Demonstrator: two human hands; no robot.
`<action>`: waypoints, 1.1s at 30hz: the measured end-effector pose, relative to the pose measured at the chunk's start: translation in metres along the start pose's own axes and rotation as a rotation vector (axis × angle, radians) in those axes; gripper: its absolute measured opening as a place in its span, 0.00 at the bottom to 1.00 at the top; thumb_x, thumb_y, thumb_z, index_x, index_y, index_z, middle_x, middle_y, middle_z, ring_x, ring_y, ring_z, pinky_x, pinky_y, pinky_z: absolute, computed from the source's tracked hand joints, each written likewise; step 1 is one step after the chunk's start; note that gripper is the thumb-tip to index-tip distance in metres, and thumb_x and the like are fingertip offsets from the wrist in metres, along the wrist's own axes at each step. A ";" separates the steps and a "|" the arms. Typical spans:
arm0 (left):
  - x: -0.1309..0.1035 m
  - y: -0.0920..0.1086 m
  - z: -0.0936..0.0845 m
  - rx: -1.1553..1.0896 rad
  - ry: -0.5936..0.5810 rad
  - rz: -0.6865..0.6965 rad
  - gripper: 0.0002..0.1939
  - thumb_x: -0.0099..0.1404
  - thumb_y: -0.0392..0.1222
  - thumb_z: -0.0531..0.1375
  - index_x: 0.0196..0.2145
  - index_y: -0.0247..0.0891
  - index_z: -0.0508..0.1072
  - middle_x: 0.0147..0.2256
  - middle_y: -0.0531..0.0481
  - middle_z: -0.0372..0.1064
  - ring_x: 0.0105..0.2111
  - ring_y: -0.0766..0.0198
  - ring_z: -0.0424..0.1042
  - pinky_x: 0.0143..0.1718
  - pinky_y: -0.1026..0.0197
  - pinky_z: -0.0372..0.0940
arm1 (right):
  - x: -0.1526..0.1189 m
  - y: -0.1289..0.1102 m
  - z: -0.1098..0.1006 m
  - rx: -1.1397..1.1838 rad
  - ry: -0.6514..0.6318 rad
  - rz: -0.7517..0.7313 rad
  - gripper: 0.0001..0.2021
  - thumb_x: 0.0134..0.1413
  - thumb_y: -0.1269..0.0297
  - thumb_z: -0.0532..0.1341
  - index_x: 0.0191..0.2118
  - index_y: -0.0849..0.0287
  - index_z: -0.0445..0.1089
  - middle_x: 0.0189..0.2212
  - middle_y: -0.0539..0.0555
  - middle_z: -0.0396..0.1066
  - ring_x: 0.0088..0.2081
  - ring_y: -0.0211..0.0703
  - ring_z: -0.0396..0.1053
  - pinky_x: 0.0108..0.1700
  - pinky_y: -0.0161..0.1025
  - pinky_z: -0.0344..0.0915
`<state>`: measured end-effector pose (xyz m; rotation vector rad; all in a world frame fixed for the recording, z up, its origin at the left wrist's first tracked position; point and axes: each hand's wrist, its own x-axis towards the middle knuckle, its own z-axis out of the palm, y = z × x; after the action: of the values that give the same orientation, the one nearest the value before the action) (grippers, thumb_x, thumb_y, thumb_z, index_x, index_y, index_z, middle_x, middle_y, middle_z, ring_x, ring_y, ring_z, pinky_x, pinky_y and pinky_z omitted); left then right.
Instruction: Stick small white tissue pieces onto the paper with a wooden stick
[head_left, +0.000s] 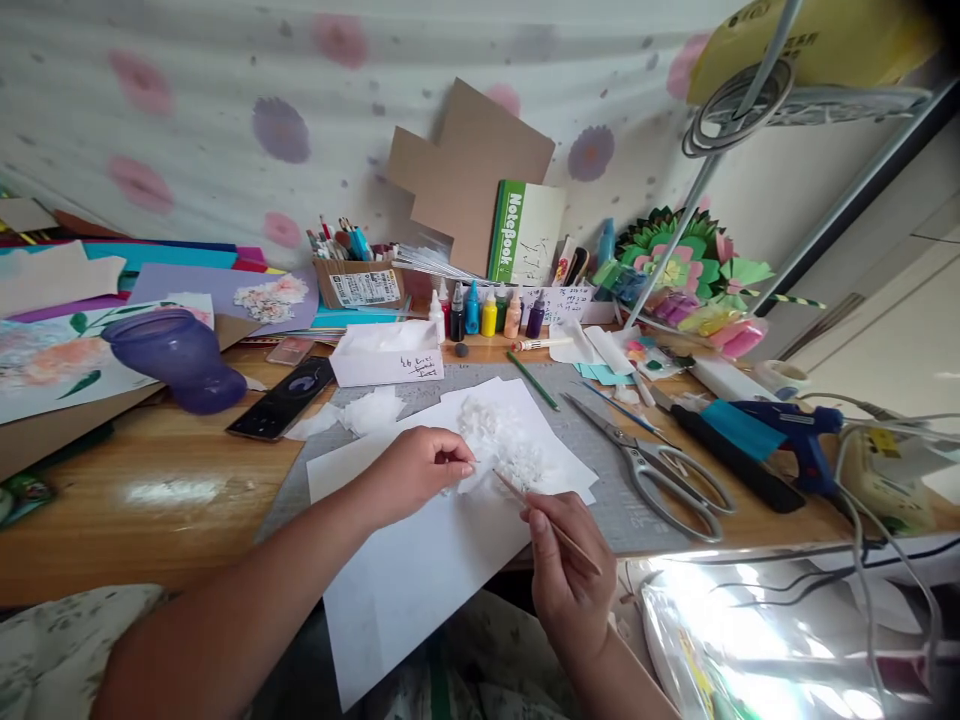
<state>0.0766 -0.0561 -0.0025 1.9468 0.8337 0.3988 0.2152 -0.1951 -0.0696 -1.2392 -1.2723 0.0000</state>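
Note:
A thin wooden stick [517, 490] is gripped like a pen in my right hand [574, 560], its tip pointing up and left. My left hand [420, 470] pinches thumb to forefinger on a small scrap of white tissue [472, 482], close to the stick's tip. Just beyond both hands, crumpled white tissue tufts [495, 430] form a fluffy cluster on white paper sheets [420, 560]. The lower sheet hangs over the table's front edge. More loose white tissue [371, 410] lies behind my left hand.
Large scissors [649, 470], a black-handled knife [739, 460] and a blue glue gun [802, 430] lie to the right. A green pencil [534, 380], white box [386, 352] and paint bottles [489, 312] are behind. A phone [281, 398] and purple cup [176, 355] are left.

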 end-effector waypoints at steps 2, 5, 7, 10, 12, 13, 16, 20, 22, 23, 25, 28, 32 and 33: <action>0.007 -0.008 0.006 0.088 0.053 0.023 0.09 0.57 0.44 0.59 0.26 0.36 0.74 0.25 0.53 0.65 0.24 0.67 0.62 0.23 0.65 0.56 | 0.000 0.000 0.000 0.028 0.001 0.015 0.11 0.59 0.75 0.55 0.44 0.56 0.70 0.29 0.52 0.69 0.31 0.42 0.66 0.32 0.40 0.63; 0.010 -0.014 0.010 0.147 0.104 0.044 0.09 0.57 0.44 0.59 0.26 0.37 0.74 0.28 0.52 0.66 0.26 0.66 0.63 0.24 0.65 0.57 | 0.002 -0.002 -0.001 0.052 -0.010 0.022 0.11 0.59 0.75 0.54 0.43 0.56 0.69 0.29 0.52 0.69 0.31 0.42 0.66 0.32 0.40 0.63; 0.010 -0.016 0.011 0.160 0.116 0.051 0.08 0.57 0.43 0.58 0.26 0.37 0.74 0.28 0.52 0.66 0.25 0.66 0.63 0.24 0.65 0.57 | 0.005 -0.003 0.000 0.034 -0.051 0.015 0.11 0.59 0.75 0.54 0.42 0.56 0.69 0.29 0.52 0.69 0.31 0.42 0.66 0.31 0.40 0.63; 0.009 -0.017 0.011 0.183 0.123 0.066 0.08 0.58 0.43 0.58 0.25 0.38 0.74 0.27 0.53 0.65 0.25 0.67 0.63 0.24 0.65 0.57 | 0.010 -0.004 0.001 -0.023 -0.123 0.004 0.09 0.59 0.75 0.54 0.40 0.58 0.70 0.27 0.52 0.69 0.30 0.42 0.66 0.31 0.39 0.62; 0.009 -0.017 0.011 0.204 0.126 0.081 0.08 0.58 0.42 0.58 0.25 0.38 0.74 0.26 0.54 0.65 0.25 0.67 0.63 0.25 0.65 0.57 | 0.013 -0.005 0.003 -0.059 -0.149 -0.001 0.09 0.59 0.75 0.55 0.39 0.59 0.71 0.26 0.52 0.69 0.29 0.41 0.66 0.31 0.39 0.62; 0.009 -0.018 0.011 0.214 0.126 0.090 0.08 0.58 0.41 0.58 0.25 0.38 0.74 0.26 0.54 0.65 0.25 0.67 0.63 0.25 0.65 0.58 | 0.014 -0.005 0.005 -0.073 -0.160 -0.003 0.08 0.59 0.75 0.55 0.38 0.59 0.71 0.26 0.52 0.69 0.29 0.41 0.66 0.30 0.38 0.62; 0.009 -0.021 0.012 0.224 0.122 0.113 0.07 0.59 0.39 0.57 0.26 0.39 0.74 0.26 0.54 0.65 0.26 0.68 0.63 0.26 0.65 0.58 | 0.016 -0.005 0.008 -0.110 -0.198 -0.014 0.08 0.59 0.75 0.55 0.39 0.59 0.71 0.27 0.52 0.71 0.30 0.42 0.67 0.31 0.38 0.63; 0.008 -0.026 0.014 0.203 0.118 0.128 0.06 0.57 0.36 0.57 0.29 0.40 0.75 0.29 0.54 0.66 0.27 0.68 0.65 0.28 0.65 0.60 | 0.018 -0.005 0.012 -0.165 -0.256 -0.047 0.09 0.59 0.76 0.54 0.39 0.59 0.70 0.28 0.53 0.72 0.30 0.43 0.66 0.30 0.39 0.62; 0.008 -0.028 0.014 0.213 0.118 0.136 0.06 0.56 0.36 0.58 0.31 0.41 0.75 0.30 0.53 0.66 0.29 0.67 0.66 0.29 0.65 0.61 | 0.019 -0.005 0.013 -0.183 -0.281 -0.058 0.09 0.59 0.77 0.54 0.39 0.59 0.69 0.27 0.53 0.71 0.29 0.43 0.65 0.29 0.38 0.62; 0.008 -0.028 0.014 0.226 0.117 0.139 0.06 0.55 0.36 0.59 0.32 0.41 0.75 0.31 0.53 0.66 0.30 0.66 0.67 0.30 0.65 0.62 | 0.019 -0.005 0.013 -0.190 -0.289 -0.066 0.09 0.59 0.77 0.54 0.39 0.60 0.69 0.27 0.53 0.71 0.29 0.43 0.65 0.29 0.38 0.62; 0.008 -0.029 0.013 0.249 0.112 0.145 0.07 0.55 0.36 0.59 0.32 0.42 0.75 0.31 0.53 0.66 0.31 0.66 0.67 0.30 0.64 0.62 | 0.020 -0.006 0.013 -0.197 -0.302 -0.081 0.09 0.58 0.77 0.54 0.39 0.60 0.69 0.27 0.54 0.71 0.29 0.43 0.65 0.29 0.39 0.62; 0.008 -0.031 0.013 0.247 0.099 0.154 0.07 0.56 0.34 0.57 0.30 0.41 0.75 0.32 0.53 0.66 0.30 0.66 0.67 0.31 0.64 0.62 | 0.019 -0.007 0.010 -0.171 -0.297 -0.072 0.10 0.58 0.77 0.54 0.39 0.59 0.70 0.28 0.54 0.71 0.30 0.43 0.65 0.30 0.39 0.62; 0.006 -0.034 0.011 0.251 0.092 0.200 0.07 0.57 0.33 0.56 0.28 0.40 0.74 0.32 0.53 0.66 0.31 0.67 0.68 0.31 0.65 0.62 | 0.015 -0.007 0.003 -0.078 -0.162 0.030 0.10 0.59 0.76 0.54 0.39 0.58 0.71 0.27 0.52 0.70 0.29 0.41 0.66 0.30 0.38 0.63; 0.005 -0.035 0.011 0.259 0.092 0.214 0.07 0.57 0.33 0.56 0.28 0.40 0.73 0.32 0.53 0.66 0.31 0.67 0.67 0.31 0.65 0.62 | 0.015 -0.006 0.002 -0.070 -0.123 0.063 0.09 0.59 0.75 0.54 0.39 0.58 0.71 0.27 0.52 0.70 0.29 0.41 0.67 0.31 0.38 0.63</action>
<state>0.0729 -0.0484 -0.0381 2.2836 0.7677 0.5317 0.2160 -0.1878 -0.0556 -1.3567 -1.3478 0.0785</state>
